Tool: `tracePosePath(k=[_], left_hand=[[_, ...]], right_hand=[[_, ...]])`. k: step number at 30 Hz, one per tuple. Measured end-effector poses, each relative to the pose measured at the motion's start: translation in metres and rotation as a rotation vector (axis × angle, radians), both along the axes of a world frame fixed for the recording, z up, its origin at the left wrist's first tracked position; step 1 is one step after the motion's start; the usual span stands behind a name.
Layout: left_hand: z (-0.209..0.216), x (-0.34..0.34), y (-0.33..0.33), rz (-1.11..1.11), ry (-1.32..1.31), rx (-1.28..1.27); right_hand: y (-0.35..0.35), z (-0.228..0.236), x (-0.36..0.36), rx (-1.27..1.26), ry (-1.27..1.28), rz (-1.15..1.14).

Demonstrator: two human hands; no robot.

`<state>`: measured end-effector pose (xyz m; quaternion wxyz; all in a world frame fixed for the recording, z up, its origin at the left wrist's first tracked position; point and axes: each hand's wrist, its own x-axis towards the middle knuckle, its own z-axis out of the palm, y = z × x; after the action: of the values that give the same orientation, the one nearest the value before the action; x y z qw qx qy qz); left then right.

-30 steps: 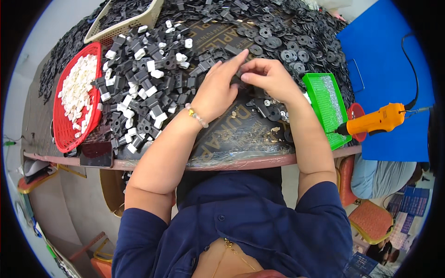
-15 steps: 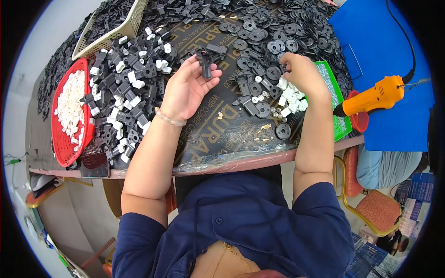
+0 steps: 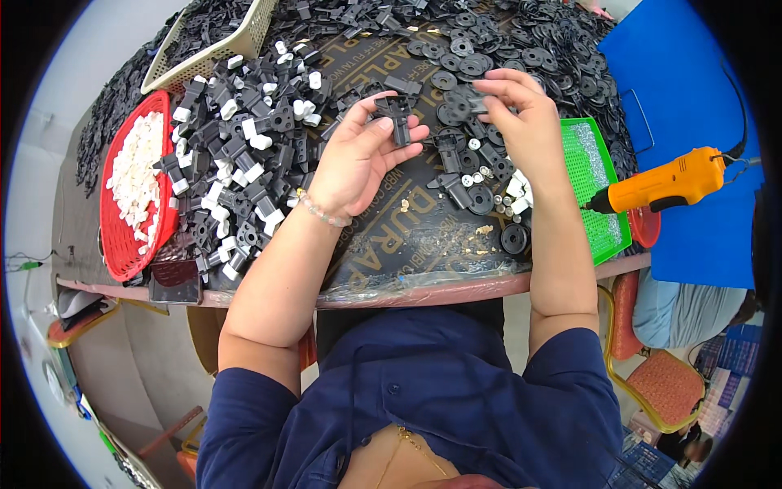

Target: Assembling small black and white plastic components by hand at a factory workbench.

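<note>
Across one dark table we go: one red basket of white pieces, beyond counting; one cream basket, cut off above; heaped parts, overlapping, countless; here's the left hand, grasping one black part mid-table; right hand, fingers bent beside discs, blurred, can't tell if it's gripping; one green tray, partly behind the forearm; one orange driver.

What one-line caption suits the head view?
Left hand holding a black part, right hand near black discs, orange power tool at right.
</note>
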<state>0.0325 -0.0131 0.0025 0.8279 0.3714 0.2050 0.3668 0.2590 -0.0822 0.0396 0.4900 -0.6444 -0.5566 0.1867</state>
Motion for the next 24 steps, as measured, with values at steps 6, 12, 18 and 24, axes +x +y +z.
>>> tracePosePath(k=[6,12,18,24], left_hand=[[0.0,-0.001,0.001,0.032,-0.02,0.012],[0.001,0.0,-0.003,0.046,-0.042,0.009],[0.0,0.0,-0.003,0.05,-0.035,0.001],[0.001,0.001,-0.004,0.039,-0.044,-0.009]], right_hand=[[-0.002,0.003,0.019,0.093,0.142,-0.065],[0.002,-0.005,0.011,0.048,-0.158,-0.147],[-0.011,0.01,0.027,-0.046,-0.315,-0.199],[-0.011,0.016,0.005,-0.164,-0.375,-0.242]])
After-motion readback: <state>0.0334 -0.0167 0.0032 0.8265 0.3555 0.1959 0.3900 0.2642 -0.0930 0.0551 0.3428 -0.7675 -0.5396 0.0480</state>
